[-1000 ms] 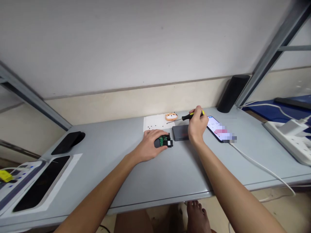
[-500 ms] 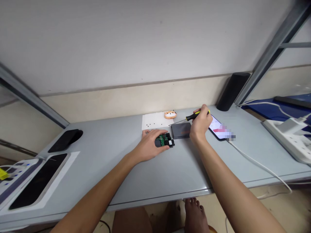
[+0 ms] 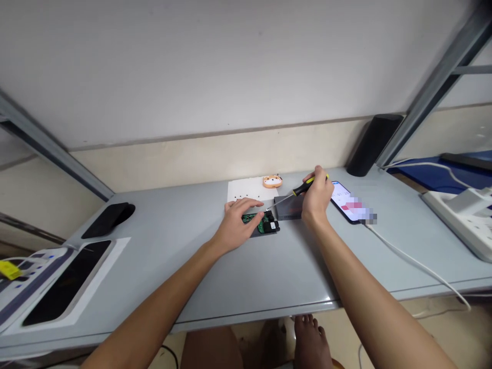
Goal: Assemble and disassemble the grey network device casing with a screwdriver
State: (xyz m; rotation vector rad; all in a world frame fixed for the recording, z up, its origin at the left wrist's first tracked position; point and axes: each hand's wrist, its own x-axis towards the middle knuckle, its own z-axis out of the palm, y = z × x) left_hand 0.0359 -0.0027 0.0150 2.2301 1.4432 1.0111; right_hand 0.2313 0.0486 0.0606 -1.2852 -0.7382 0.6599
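Right hand [image 3: 317, 200]: gripped the screwdriver [image 3: 299, 190] by its black-and-yellow handle, with fingers wrapped round the rear end
Screwdriver tip: slanted down to the left across the left end of the grey box [image 3: 288, 207], and ended close by the far right part of the circuit board [image 3: 263, 223]; was impossible to tell whether touching
Circuit board: lay on a dark plate [image 3: 257, 234] on the desk [image 3: 269, 277], partly beneath the left hand [image 3: 239, 225]
Left hand: spread thumb and forefinger apart just beside the tip, with nothing visible between them and no telling whether pressing on the board
Tip work: probably called for a slow approach and a steeper shaft, so as to seat squarely and not skid over the green parts
Steadying: seemed to ask for the board pinned by its edges, with thumb out of the tip's path
Grey box: sat just behind and right of the board, likely cramping any lower angle of the shaft
White paper [image 3: 246, 185]: bore a scatter of small dark pieces [image 3: 259, 197] behind the left hand; seemed best left unbrushed by the knuckles
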